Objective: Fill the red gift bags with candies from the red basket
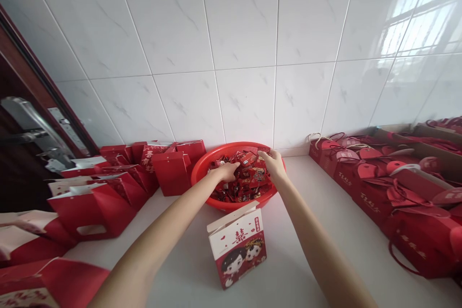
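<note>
A round red plastic basket (202, 168) with a perforated wall stands against the tiled wall, filled with red-wrapped candies (249, 184). Inside it at the left, my left hand (227, 172) lies on the candies with its fingers stretched to the right, partly hidden among the wrappers. My right hand (271, 160) reaches over the right side, its fingers apart and touching the candies near the rim. I make out nothing gripped in either hand. In front of the basket, between my forearms, stands a small white and red gift box (238, 248) with cartoon figures and its top flap up.
Several red paper gift bags (97, 207) stand open along the left. A single red box (171, 173) is beside the basket. Rows of red gift boxes with cord handles (375, 187) fill the right side. A dark door with a metal handle (29, 125) is at far left.
</note>
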{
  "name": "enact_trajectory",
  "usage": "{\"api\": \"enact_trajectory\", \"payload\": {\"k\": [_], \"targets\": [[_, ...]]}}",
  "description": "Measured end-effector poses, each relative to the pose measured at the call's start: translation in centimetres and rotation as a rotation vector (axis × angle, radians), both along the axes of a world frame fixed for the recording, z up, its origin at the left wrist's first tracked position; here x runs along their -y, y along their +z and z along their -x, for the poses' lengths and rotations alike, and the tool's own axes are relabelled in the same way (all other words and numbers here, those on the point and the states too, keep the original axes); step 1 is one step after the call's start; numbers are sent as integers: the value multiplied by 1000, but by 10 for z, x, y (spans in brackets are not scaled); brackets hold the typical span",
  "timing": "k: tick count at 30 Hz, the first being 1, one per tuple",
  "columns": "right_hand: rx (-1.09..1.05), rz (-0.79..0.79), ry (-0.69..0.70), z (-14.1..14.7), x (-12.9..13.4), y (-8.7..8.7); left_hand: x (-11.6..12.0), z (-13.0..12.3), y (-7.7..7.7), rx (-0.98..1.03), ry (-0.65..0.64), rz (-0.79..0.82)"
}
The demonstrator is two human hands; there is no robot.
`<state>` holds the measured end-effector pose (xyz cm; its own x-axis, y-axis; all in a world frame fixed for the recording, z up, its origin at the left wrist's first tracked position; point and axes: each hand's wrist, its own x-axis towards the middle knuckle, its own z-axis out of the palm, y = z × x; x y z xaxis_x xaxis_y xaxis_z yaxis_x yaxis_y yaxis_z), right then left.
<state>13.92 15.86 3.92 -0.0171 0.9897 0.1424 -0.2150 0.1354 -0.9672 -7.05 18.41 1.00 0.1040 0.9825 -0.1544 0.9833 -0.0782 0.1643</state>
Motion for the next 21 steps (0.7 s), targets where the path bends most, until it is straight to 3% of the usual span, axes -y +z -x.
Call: {"api": "enact_trajectory", "payload": {"k": [11, 21], "targets": [[-19, -10, 16, -1, 5, 5, 14, -13, 24, 91, 59, -127], [-41, -8, 31, 0, 5, 4, 15, -14, 33, 234, 107, -251]]}}
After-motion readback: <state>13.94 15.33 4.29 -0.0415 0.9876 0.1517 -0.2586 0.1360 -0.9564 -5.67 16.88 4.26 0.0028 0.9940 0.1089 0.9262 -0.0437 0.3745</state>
